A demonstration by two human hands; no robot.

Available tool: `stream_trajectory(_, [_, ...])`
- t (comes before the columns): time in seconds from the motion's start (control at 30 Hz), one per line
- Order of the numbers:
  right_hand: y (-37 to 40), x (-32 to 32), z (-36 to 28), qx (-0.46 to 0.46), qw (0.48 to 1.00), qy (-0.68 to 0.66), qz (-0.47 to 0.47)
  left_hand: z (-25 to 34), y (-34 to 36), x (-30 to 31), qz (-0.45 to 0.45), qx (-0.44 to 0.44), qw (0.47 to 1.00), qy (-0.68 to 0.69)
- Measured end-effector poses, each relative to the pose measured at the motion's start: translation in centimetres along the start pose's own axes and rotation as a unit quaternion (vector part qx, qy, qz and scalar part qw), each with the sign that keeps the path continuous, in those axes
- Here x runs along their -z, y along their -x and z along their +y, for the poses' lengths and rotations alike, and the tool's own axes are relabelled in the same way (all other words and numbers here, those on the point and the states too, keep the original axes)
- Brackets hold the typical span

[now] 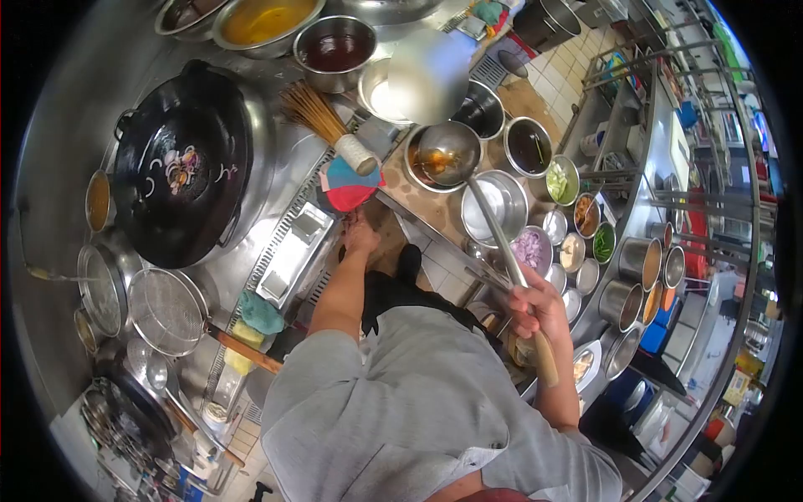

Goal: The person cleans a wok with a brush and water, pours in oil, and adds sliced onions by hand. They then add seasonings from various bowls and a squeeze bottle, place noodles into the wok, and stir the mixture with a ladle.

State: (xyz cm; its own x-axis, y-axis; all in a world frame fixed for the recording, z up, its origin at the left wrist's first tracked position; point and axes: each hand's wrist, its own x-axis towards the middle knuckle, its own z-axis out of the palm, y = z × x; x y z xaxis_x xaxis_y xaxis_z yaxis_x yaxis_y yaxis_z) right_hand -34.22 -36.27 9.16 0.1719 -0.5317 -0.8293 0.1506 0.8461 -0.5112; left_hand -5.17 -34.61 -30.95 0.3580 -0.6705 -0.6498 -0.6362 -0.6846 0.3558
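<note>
In my right hand is a long-handled ladle, its fingers wrapped round the pale handle end. The ladle's round bowl, with some brown liquid in it, is over a metal pot among the seasoning containers. My left hand reaches down to the stove's front edge, fingers curled. Its fingertips meet the lower edge of a red and blue cloth; I cannot tell what they grip. On the left, a black wok contains sliced shallots or onions.
A bamboo wok brush lies beside the cloth. Pots of oil and dark red sauce stand at the back. A wire strainer is at left. Bowls of chopped onion, greens and other ingredients line the right side.
</note>
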Motion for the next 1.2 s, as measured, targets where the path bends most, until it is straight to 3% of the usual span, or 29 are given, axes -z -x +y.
stream_trajectory(0.13, [2.3,-0.5,0.3,0.015,0.996,-0.074,-0.037,-0.2,-0.4,-0.1,-0.019,-0.001,1.0,0.007])
stream_trajectory(0.27, [4.1,-3.7,-0.1,0.037,0.995,-0.037,-0.081,-2.0,-3.5,-2.6,-0.067,-0.003,0.998,-0.01])
stream_trajectory(0.37, [3.8,-6.8,-0.3,0.022,0.989,-0.018,-0.146,-3.7,-5.3,-4.4,-0.079,-0.026,0.993,0.078])
stream_trajectory(0.43, [2.9,-9.9,-0.3,0.018,0.985,0.024,-0.167,-1.5,-0.1,0.6,-0.071,-0.014,0.996,0.047])
stream_trajectory(0.5, [1.5,-13.4,-0.1,0.036,0.974,0.106,-0.199,-1.7,1.8,-1.5,0.034,-0.024,0.997,0.062])
stream_trajectory(0.57, [-0.5,-17.4,0.6,0.051,0.952,0.162,-0.253,-2.0,5.5,-1.3,0.013,-0.052,0.994,0.095])
stream_trajectory(0.63, [-2.9,-21.6,1.6,0.106,0.907,0.262,-0.312,-2.8,8.6,-1.8,-0.04,-0.056,0.991,0.114])
stream_trajectory(0.67, [-4.1,-23.4,2.2,0.131,0.885,0.294,-0.336,-4.4,8.5,-6.4,0.08,-0.108,0.99,0.05])
stream_trajectory(0.73, [-6.8,-26.6,3.6,0.215,0.832,0.405,-0.313,-5.6,11.3,-4.5,-0.022,-0.136,0.99,0.041])
stream_trajectory(0.77, [-9.1,-27.4,4.6,0.277,0.805,0.415,-0.321,-6.2,12.6,-3.8,-0.075,-0.15,0.985,0.037])
stream_trajectory(0.87, [-14.4,-28.4,6.8,0.435,0.732,0.409,-0.329,-8.7,12.1,-5.8,-0.061,-0.173,0.983,0.01])
stream_trajectory(0.9, [-15.2,-28.0,7.0,0.471,0.718,0.393,-0.328,-8.8,12.7,-5.6,-0.045,-0.132,0.99,0.037])
stream_trajectory(0.97, [-13.5,-26.1,6.1,0.431,0.759,0.368,-0.32,-7.8,14.9,-3.6,-0.017,-0.056,0.995,0.084])
stream_trajectory(1.03, [-6.7,-22.8,2.8,0.273,0.854,0.33,-0.297,-7.0,16.3,-2.7,-0.004,-0.085,0.994,0.066])
stream_trajectory(1.13, [-3.8,-14.2,0.5,0.263,0.893,0.245,-0.27,-8.5,13.7,-6.3,-0.006,-0.1,0.991,0.089])
stream_trajectory(1.2, [-1.7,-7.0,-0.2,0.264,0.92,0.216,-0.192,-9.0,13.6,-7.4,-0.03,-0.107,0.99,0.088])
